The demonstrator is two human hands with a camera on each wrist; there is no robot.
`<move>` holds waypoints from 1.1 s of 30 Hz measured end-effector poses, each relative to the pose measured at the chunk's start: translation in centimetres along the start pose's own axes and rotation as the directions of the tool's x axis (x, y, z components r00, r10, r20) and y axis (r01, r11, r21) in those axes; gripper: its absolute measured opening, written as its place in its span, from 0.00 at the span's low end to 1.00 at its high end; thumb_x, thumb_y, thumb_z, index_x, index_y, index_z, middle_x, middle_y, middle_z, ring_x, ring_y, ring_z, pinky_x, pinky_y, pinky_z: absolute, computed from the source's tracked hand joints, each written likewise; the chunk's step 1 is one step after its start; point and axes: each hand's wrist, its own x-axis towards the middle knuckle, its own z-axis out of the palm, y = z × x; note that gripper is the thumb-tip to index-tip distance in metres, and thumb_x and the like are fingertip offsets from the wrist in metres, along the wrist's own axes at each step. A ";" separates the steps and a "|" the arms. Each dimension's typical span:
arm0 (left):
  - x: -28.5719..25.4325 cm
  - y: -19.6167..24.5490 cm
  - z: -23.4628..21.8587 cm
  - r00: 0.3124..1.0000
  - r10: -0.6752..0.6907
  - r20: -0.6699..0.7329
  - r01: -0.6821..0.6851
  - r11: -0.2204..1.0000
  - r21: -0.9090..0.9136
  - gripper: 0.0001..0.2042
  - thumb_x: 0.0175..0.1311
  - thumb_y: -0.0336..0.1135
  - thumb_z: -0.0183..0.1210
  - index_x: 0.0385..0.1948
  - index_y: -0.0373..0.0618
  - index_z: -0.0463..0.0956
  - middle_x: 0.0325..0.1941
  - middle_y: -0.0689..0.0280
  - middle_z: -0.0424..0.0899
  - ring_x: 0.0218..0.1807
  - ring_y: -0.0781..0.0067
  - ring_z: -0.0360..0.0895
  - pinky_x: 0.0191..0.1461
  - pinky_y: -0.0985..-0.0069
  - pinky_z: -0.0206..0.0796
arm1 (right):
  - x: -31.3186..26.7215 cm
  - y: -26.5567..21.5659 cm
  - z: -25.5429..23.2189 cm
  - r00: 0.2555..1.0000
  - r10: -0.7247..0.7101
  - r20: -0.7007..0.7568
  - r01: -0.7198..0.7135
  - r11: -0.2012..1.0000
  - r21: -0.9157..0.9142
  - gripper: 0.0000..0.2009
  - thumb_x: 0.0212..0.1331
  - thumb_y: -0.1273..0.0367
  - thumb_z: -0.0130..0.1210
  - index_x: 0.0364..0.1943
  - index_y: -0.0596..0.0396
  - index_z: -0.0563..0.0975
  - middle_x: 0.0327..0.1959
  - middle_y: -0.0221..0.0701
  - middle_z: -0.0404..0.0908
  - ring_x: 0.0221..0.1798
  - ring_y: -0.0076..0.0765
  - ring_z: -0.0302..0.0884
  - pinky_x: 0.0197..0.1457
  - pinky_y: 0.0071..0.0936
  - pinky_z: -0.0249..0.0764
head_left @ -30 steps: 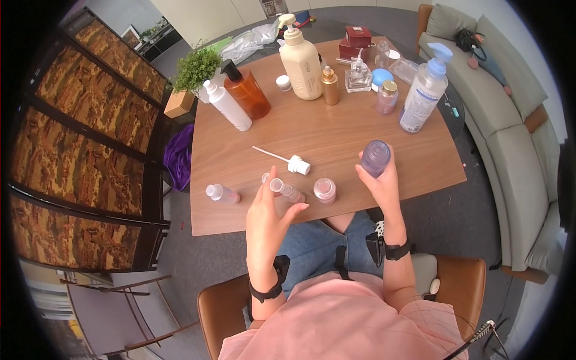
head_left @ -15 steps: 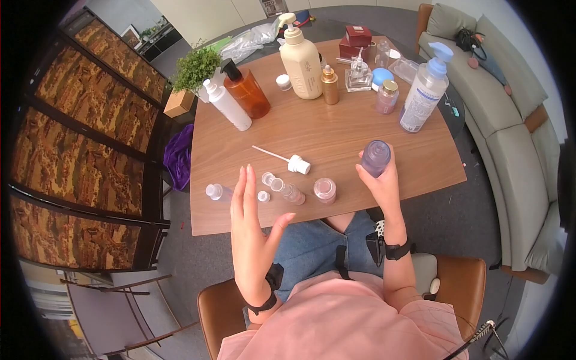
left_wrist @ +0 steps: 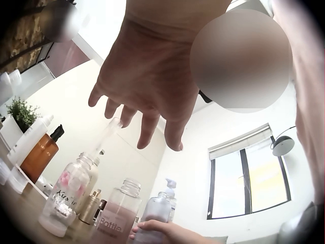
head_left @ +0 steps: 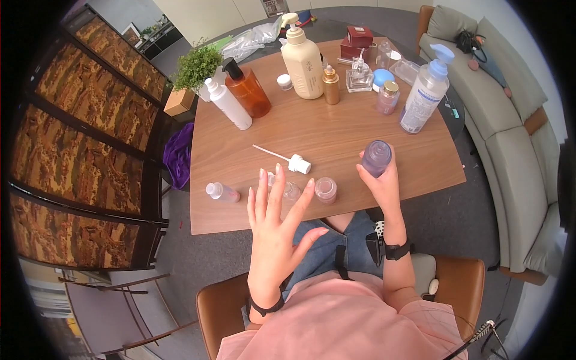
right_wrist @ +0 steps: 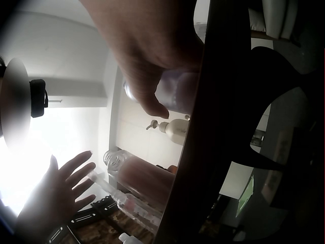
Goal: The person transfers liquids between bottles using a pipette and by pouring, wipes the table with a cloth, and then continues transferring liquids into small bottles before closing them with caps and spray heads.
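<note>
My left hand [head_left: 275,231] is raised at the table's near edge, fingers spread and nothing held. Behind its fingers, partly hidden, stands a clear bottle [head_left: 292,191] printed with pink flowers. A slim clear tube [left_wrist: 106,137] rises from about that bottle's mouth, its top beside my left fingertips in the left wrist view. Just right of it is an uncapped bottle of pink liquid [head_left: 325,190]. My right hand [head_left: 384,187] grips a translucent purple bottle [head_left: 377,158], its top uncovered. A white pump head [head_left: 299,164] with its long dip tube lies beyond my left fingertips.
A small white-capped bottle [head_left: 222,192] is at the left. Farther back are a white bottle [head_left: 228,105], an amber pump bottle [head_left: 249,93], a large cream pump bottle [head_left: 303,66], a gold bottle [head_left: 330,87] and a tall blue-topped pump bottle [head_left: 423,96]. The wooden table [head_left: 354,207] ends before my lap.
My left hand first drew left, away from the clear bottle and tube, then came back right with its fingers spread wider. The right hand stays in place with the purple bottle.
</note>
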 end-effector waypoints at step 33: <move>-0.7 1.1 1.0 0.998 -0.020 -0.060 0.031 0.983 0.178 0.30 0.47 0.45 0.70 0.57 0.61 0.77 0.74 0.57 0.60 0.75 0.35 0.44 0.73 0.40 0.34 | 0.0 0.3 0.0 1.000 -0.001 0.002 0.001 1.000 0.000 0.25 0.51 0.74 0.65 0.53 0.58 0.68 0.43 0.34 0.77 0.46 0.29 0.75 0.53 0.28 0.71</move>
